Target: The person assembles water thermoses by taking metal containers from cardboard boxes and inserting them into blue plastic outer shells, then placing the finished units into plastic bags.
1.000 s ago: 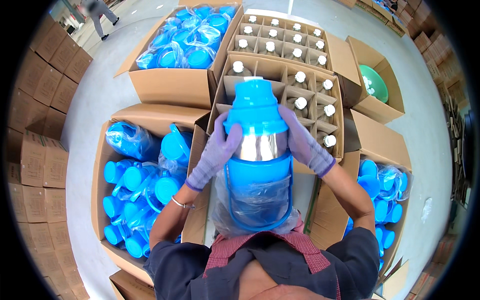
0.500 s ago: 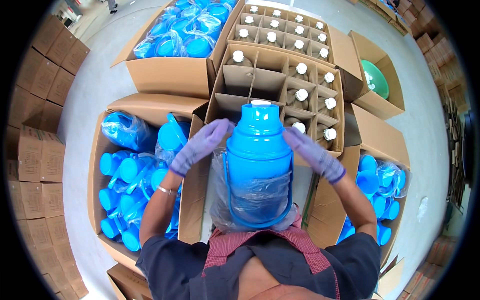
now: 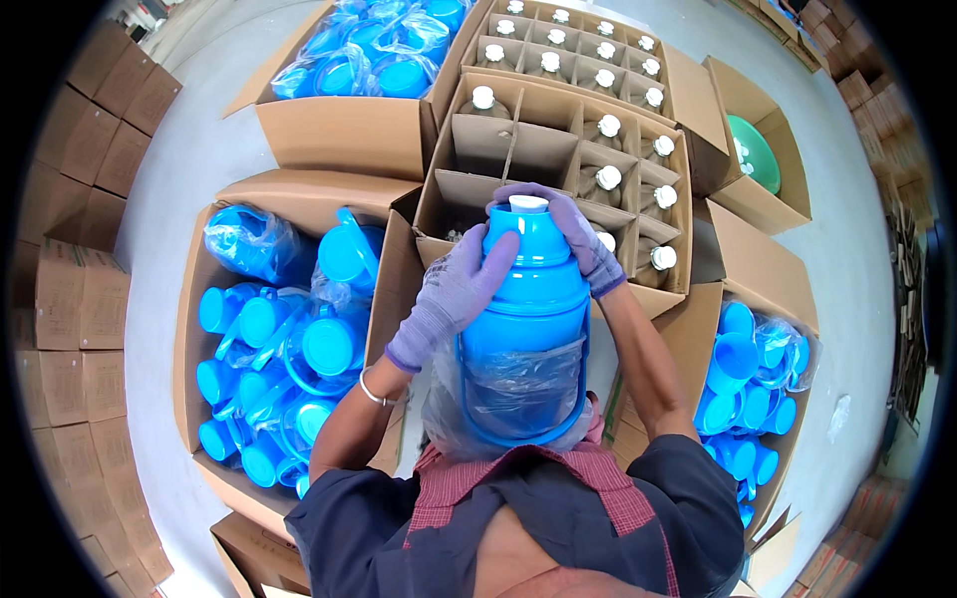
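A blue thermos flask (image 3: pixel 530 284) stands upright in front of me, close to my chest. In its neck sits a white stopper (image 3: pixel 528 203). A clear plastic bag (image 3: pixel 526 379) is bunched around the lower body, and the blue carrying handle hangs down over that part. My left hand (image 3: pixel 454 294), in a purple knit glove, grips the left side of the neck and shoulder, thumb toward the top. Wrapped around the neck's far and right side is my right hand (image 3: pixel 586 247), gloved alike; some of its fingers are hidden behind the flask. The flask's base is not clearly seen.
Beyond the flask, a divided carton (image 3: pixel 558 92) holds glass liners with white caps; several cells lack one. Cartons of blue cups and lids (image 3: pixel 261 317) and blue parts (image 3: pixel 733 364) flank me. Bagged blue flask bodies (image 3: pixel 401 76) and a green basin (image 3: pixel 753 154) lie further off.
Both hands have come in from beside the flask and closed around its neck. The flask has stayed nearly in place; the whole view has shifted slightly.
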Tool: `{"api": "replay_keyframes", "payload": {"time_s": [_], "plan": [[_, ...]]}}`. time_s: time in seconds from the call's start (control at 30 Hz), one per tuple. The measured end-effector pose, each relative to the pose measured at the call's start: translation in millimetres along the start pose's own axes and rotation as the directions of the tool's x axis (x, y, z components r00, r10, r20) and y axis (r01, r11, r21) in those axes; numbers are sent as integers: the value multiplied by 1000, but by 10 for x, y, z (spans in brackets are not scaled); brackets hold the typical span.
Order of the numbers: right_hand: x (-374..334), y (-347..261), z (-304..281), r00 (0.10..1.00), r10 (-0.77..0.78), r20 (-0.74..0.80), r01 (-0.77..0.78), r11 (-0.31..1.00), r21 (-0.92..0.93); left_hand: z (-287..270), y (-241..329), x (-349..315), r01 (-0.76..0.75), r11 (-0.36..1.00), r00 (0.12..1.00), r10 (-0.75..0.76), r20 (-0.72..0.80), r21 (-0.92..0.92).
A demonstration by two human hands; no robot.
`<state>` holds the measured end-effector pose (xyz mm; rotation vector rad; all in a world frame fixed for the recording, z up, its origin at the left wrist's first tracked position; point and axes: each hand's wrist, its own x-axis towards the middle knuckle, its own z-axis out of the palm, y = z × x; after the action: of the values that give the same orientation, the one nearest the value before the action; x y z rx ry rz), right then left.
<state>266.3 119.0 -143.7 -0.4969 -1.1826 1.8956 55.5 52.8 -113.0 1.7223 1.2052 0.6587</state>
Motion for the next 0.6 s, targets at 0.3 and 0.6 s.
{"api": "replay_keyframes", "payload": {"time_s": [0.3, 0.6], "plan": [[-688, -963, 941, 977, -112, -183, 28, 912, -410, 916, -1194, -206, 31, 434, 997, 46, 57, -900], [-1134, -1087, 1021, 807, -218, -548, -352, 569, -744, 229, 658, -1399, 150, 744, 931, 115, 346, -651]]}}
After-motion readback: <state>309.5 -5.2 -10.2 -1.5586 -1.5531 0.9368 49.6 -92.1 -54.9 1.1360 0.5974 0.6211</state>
